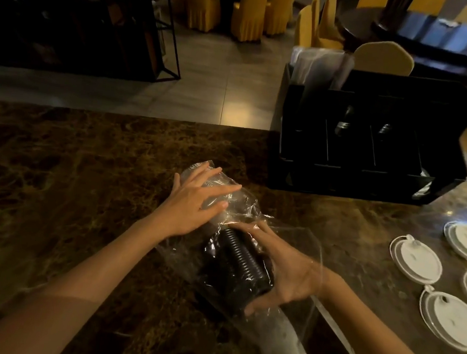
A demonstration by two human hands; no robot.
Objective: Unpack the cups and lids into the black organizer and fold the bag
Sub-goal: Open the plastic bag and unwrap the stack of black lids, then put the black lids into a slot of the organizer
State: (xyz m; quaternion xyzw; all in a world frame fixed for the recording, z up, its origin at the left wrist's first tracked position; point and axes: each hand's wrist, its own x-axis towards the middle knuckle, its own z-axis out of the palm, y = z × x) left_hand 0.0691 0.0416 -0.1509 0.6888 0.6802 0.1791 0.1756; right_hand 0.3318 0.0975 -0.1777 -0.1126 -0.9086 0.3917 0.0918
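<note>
Bare table (73,178) is left open from 8 to 11 o'clock of the bag (225,201). Passage is blocked at 1 o'clock by the black organizer (367,159), at 3 o'clock by white lids (415,259).

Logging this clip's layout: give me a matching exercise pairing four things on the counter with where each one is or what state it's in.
Things:
1. left hand
2. right hand
3. white lids
4. black organizer

Places or states:
A. lying loose at the counter's right edge
B. standing at the counter's far side
C. pressing flat on the clear plastic bag
D. gripping the stack of black lids inside the bag

Pairs: 1-C, 2-D, 3-A, 4-B
</note>
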